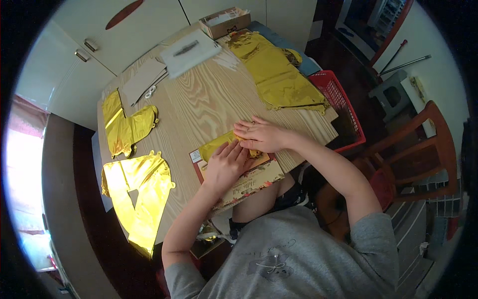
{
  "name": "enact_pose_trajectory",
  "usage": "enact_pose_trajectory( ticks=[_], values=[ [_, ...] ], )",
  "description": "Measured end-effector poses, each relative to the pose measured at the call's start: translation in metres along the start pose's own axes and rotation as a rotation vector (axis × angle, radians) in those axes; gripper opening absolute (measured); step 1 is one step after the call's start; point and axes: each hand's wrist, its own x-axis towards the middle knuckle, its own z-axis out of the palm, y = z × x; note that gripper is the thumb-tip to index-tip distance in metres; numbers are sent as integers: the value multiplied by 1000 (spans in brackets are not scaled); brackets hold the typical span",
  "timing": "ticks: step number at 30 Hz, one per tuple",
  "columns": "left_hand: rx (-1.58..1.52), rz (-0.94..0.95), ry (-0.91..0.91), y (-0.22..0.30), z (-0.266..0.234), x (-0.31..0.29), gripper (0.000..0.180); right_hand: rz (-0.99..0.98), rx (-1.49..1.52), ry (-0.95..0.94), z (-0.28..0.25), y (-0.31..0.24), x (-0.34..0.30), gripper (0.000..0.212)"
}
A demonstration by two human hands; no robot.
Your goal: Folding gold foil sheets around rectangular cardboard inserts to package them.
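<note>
A folded piece of gold foil (213,145) lies on a cream printed card (256,180) with leaf decoration and a dark red edge, at the near side of the table. My left hand (226,164) rests flat over the foil, its fingers stretched forward. From the right, my right hand (261,135) lies flat across the foil's other end, its fingertips beside the left hand's. Both hands press from above and cover much of the foil. Flat gold foil balloons lie around: one bent in an L shape (132,124) and one R-shaped (144,187) at the left.
A large gold foil sheet (279,74) spreads over the far right of the wooden table (199,104). Scissors (150,91), brown card, a white plastic bag (181,62) and a cardboard box (224,25) lie farther back. A red basket (343,94) and wooden chair (428,154) stand right.
</note>
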Motion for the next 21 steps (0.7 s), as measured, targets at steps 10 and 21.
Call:
enact_pose_trajectory(
  ticks=[10,21],
  values=[
    [89,87,5,4,-2,-2,33,1,1,4,1,1,1,63],
    [-15,-37,-21,6,-3,-1,32,-4,-8,15,0,0,-1,63]
  ],
)
